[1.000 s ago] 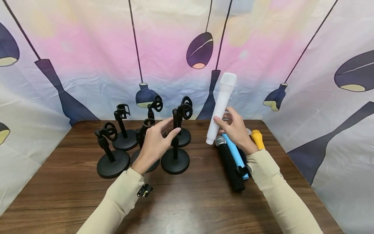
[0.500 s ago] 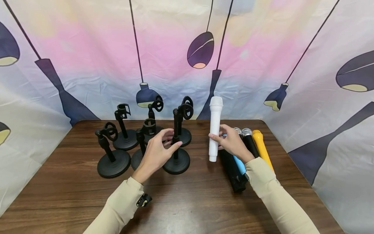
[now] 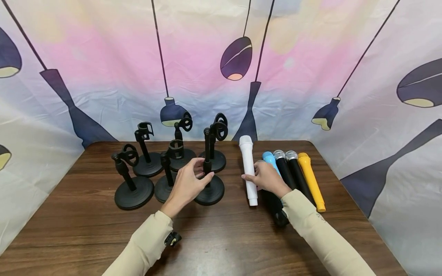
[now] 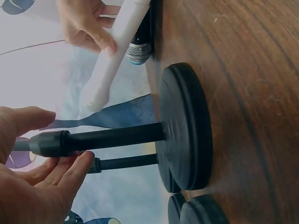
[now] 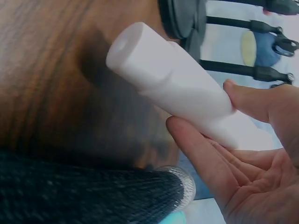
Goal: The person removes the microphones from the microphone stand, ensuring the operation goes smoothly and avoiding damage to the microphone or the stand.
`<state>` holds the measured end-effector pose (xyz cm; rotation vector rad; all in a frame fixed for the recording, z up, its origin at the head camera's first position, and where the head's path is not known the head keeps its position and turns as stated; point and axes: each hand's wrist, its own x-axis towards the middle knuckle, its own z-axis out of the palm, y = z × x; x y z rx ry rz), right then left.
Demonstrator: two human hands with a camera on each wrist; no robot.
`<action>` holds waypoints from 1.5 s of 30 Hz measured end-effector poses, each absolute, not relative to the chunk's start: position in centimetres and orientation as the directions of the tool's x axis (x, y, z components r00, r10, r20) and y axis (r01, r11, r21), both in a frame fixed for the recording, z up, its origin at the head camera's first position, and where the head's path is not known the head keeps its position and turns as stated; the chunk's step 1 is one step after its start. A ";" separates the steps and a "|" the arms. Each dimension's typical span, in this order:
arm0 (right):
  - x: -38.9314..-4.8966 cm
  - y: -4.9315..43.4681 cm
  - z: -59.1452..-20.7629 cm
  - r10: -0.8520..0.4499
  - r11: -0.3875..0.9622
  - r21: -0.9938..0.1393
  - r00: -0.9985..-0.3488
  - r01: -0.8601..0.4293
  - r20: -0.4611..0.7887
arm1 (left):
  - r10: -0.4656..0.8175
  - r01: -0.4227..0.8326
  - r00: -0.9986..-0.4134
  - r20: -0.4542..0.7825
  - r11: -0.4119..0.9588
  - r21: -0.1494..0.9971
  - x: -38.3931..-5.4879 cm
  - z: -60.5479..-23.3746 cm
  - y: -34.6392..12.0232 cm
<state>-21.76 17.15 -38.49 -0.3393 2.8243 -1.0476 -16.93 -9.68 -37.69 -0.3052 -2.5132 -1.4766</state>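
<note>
My right hand (image 3: 271,178) holds the white microphone (image 3: 248,168) between thumb and fingers, head end pointing away, over the table between the stands and the other microphones. In the right wrist view its plain tail end faces the camera. My left hand (image 3: 186,186) is around the pole of the front right black microphone stand (image 3: 211,193), thumb on one side and fingers on the other. The left wrist view shows a gap between the thumb and the pole's collar (image 4: 49,142); the fingertips are right at the pole.
Several other black microphone stands (image 3: 134,193) with ring clips stand behind and left. At the right lie a blue microphone (image 3: 270,158), two black ones with silver heads (image 3: 291,155), a yellow one (image 3: 310,180), and a black one (image 3: 274,209) partly under the right arm.
The right hand has brought the white microphone down and to the left, from tilted to nearly straight. The left hand has slid lower along the stand's pole.
</note>
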 end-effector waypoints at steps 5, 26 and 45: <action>-21.8 16.5 -39.0 -0.237 0.778 -0.607 -0.970 -0.161 -0.047 | 0.051 0.243 -0.967 0.250 0.487 0.839 -17.1 -38.0 -9.6; -22.5 15.7 -40.2 -0.181 0.860 -0.503 -0.974 -0.088 -0.139 | 0.036 0.184 -0.980 0.198 0.558 0.809 -17.5 -39.2 -9.3; -22.8 15.2 -37.4 -0.265 0.893 -0.371 -0.964 -0.255 0.022 | 0.060 0.206 -0.976 0.209 0.567 0.798 -17.9 -39.7 -9.5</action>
